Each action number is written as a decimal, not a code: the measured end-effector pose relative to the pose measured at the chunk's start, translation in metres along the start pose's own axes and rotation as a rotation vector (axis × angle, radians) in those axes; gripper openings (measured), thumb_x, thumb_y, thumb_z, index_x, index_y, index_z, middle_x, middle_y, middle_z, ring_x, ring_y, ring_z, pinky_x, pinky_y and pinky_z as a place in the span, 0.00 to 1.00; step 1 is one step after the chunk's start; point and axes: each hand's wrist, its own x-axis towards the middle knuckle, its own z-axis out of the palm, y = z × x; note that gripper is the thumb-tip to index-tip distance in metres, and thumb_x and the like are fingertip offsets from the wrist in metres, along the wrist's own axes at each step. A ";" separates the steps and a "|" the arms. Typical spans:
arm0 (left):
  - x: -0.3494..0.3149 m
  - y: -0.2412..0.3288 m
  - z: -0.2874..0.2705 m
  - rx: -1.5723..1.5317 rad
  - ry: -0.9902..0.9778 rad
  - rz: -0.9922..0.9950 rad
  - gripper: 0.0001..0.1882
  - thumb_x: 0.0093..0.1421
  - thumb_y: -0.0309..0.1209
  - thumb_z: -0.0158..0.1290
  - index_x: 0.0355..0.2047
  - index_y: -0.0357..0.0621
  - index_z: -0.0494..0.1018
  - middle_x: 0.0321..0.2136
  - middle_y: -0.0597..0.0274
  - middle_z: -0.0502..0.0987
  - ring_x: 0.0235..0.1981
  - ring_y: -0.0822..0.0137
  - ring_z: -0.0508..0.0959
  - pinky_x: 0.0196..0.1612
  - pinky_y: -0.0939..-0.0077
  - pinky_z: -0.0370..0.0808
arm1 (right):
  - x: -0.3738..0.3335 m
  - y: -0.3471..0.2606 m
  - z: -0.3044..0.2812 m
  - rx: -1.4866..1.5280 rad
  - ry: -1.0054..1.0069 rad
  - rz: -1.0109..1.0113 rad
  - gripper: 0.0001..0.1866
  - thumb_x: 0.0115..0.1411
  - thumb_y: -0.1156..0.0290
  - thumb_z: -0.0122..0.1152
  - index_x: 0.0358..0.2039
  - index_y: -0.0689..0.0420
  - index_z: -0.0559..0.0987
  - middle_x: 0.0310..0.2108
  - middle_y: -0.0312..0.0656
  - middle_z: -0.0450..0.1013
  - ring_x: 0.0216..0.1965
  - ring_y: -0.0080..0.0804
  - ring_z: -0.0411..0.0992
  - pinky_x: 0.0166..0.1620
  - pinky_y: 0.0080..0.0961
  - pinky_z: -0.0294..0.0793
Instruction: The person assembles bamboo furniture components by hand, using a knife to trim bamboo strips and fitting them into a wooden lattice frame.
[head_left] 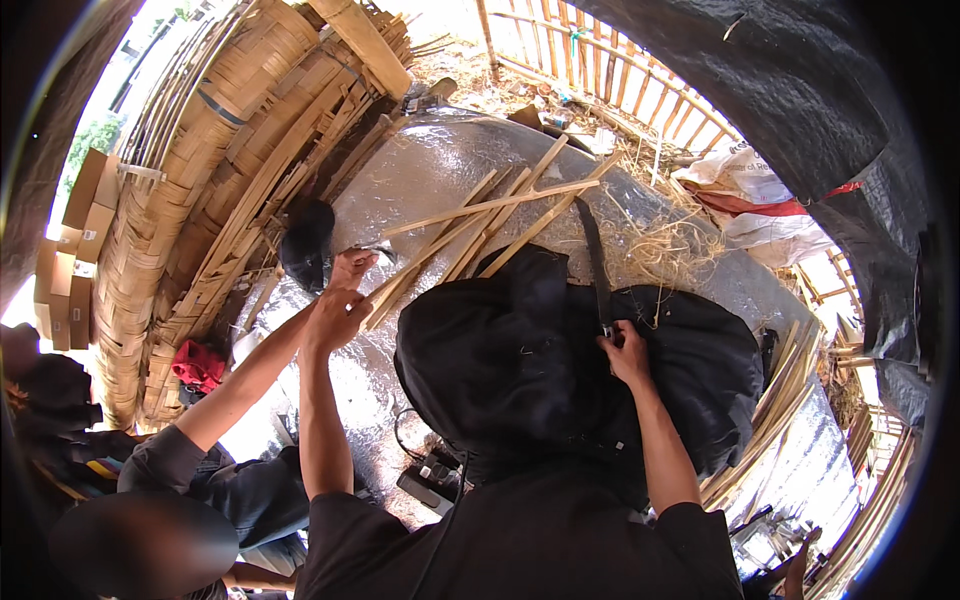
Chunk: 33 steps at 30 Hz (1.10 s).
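Observation:
My right hand [627, 355] is closed round the handle of a long dark-bladed knife [592, 250], its blade pointing away over the shiny sheet. My left hand [335, 318] has its fingers curled at the near end of a pale bamboo strip [425, 258]; how firmly it grips is partly hidden. Several more bamboo strips [510, 215] lie fanned out beyond my knees, one crossing over the others. Just past my left hand, a co-worker's hand [352, 268] holds a small dark object like a blade. Dark trousers [490, 360] cover my folded legs.
Woven bamboo rolls [190, 190] stand along the left side, near cardboard boxes [75, 270]. Fibre shavings [665, 250] litter the silvery ground sheet [440, 150]. At right lies a bundle of long strips [775, 420]. A co-worker sits close at my left.

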 end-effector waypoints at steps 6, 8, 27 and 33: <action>-0.061 0.015 -0.044 -0.315 -0.158 -0.097 0.15 0.65 0.37 0.56 0.38 0.35 0.81 0.24 0.60 0.80 0.22 0.71 0.77 0.28 0.73 0.74 | -0.005 -0.018 -0.004 -0.094 -0.050 0.041 0.23 0.54 0.61 0.71 0.46 0.59 0.76 0.31 0.47 0.80 0.34 0.45 0.80 0.38 0.36 0.75; -0.057 0.021 -0.038 -0.587 -0.166 0.055 0.16 0.65 0.37 0.58 0.38 0.32 0.80 0.23 0.64 0.79 0.22 0.75 0.76 0.26 0.78 0.72 | -0.008 -0.031 -0.022 -0.136 -0.042 0.050 0.24 0.55 0.59 0.70 0.47 0.59 0.75 0.32 0.48 0.80 0.36 0.48 0.79 0.40 0.38 0.76; -0.040 0.290 0.157 -1.005 -0.718 0.695 0.28 0.66 0.24 0.56 0.65 0.39 0.63 0.38 0.59 0.81 0.32 0.74 0.79 0.39 0.78 0.78 | -0.049 -0.167 -0.139 0.851 0.123 -0.040 0.16 0.69 0.61 0.58 0.50 0.58 0.74 0.39 0.38 0.76 0.35 0.22 0.76 0.32 0.21 0.77; -0.034 0.324 0.147 -0.823 -0.563 0.898 0.30 0.64 0.33 0.60 0.64 0.39 0.65 0.49 0.50 0.78 0.40 0.66 0.82 0.40 0.73 0.80 | -0.052 -0.121 -0.197 0.679 0.391 0.003 0.14 0.65 0.68 0.63 0.50 0.56 0.77 0.36 0.33 0.73 0.39 0.20 0.72 0.39 0.18 0.71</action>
